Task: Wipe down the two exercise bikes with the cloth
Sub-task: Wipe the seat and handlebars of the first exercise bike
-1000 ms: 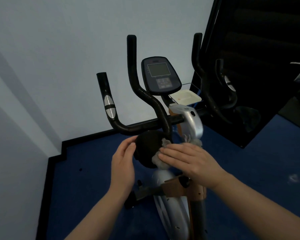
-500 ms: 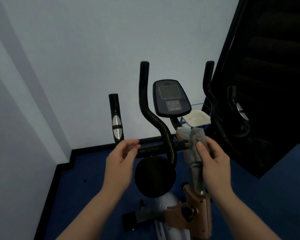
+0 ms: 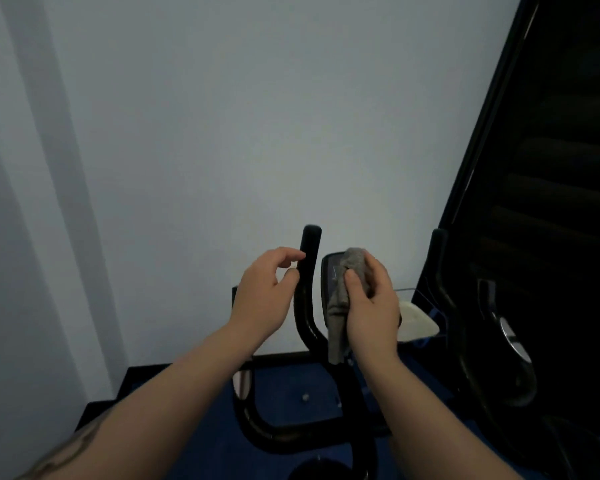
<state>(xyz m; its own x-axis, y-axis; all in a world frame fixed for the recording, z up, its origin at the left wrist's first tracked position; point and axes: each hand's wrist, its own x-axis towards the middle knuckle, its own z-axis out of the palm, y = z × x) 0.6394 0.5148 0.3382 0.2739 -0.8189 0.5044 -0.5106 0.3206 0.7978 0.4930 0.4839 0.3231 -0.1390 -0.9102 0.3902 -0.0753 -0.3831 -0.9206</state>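
Though bare wall above, right hand (image 3: 369, 299) gripping cloth (image 3: 345, 292), left hand (image 3: 267, 292) loosely curled.

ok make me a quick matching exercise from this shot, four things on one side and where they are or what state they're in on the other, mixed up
Things:
1. cloth
2. left hand
3. console
4. floor

States:
A. blue
B. bunched in the right hand
C. partly covered by cloth and hand
D. empty, fingers curled beside the upright handlebar

Pairs: 1-B, 2-D, 3-C, 4-A
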